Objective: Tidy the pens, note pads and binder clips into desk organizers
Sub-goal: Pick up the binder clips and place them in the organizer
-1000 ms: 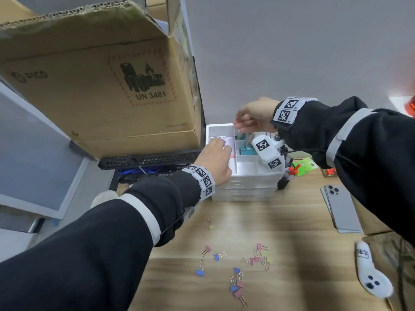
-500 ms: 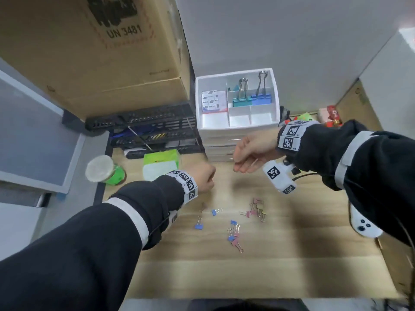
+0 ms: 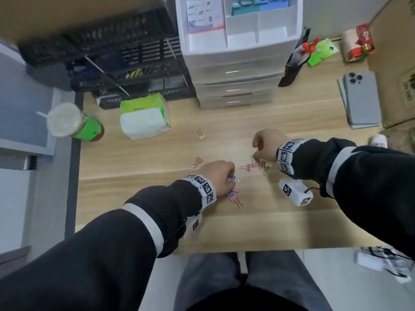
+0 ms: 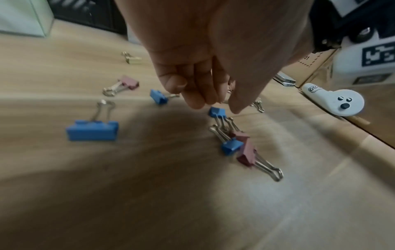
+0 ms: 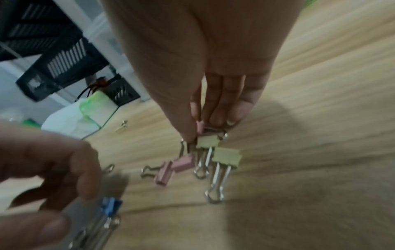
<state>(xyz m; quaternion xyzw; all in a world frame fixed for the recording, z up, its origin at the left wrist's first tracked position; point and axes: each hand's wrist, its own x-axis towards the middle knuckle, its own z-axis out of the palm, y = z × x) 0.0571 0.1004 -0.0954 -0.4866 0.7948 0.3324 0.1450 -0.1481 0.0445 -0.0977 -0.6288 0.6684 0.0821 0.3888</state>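
- While both of your hands hang low over the wooden desk [image 3: 292, 122], your left hand [image 3: 216, 176] has its fingers [image 4: 198, 91] drawn together and pointing down, tips narrowly gathered at a small blue binder clip [image 4: 217, 112]; whether they actually pinch it, the blur hides.
- Just below those fingertips lies a tangle of clips: another blue clip [image 4: 232, 147] against a dark pink clip [image 4: 245, 152], wire handles crossing.
- Off to the outer side of your left fingers rest a larger blue clip [image 4: 91, 130], a further blue one [image 4: 157, 98], a pink clip [image 4: 129, 82] and, farther away, a yellow clip [image 4: 133, 59].
- Your right hand [image 3: 265, 143] has its fingers [image 5: 222, 104] curled narrowly, thumb against fingertips, pinching a bunch of clips: a yellow binder clip [image 5: 208, 141] hangs right at the tips with a pink piece tucked above it.
- Beneath your right fingertips a second yellow clip [image 5: 227, 157] and two pink clips [image 5: 183, 163] lie touching one another on the desk.
- Well beyond both sets of fingers stands the white drawer organizer [image 3: 238, 63], its top tray holding a note pad [image 3: 205, 13] and teal and blue clips in separate compartments.
- Beyond your left fingers sit a tissue pack [image 3: 143, 117] and a green cup [image 3: 76, 124]; past your right wrist lies a phone [image 3: 361, 99].
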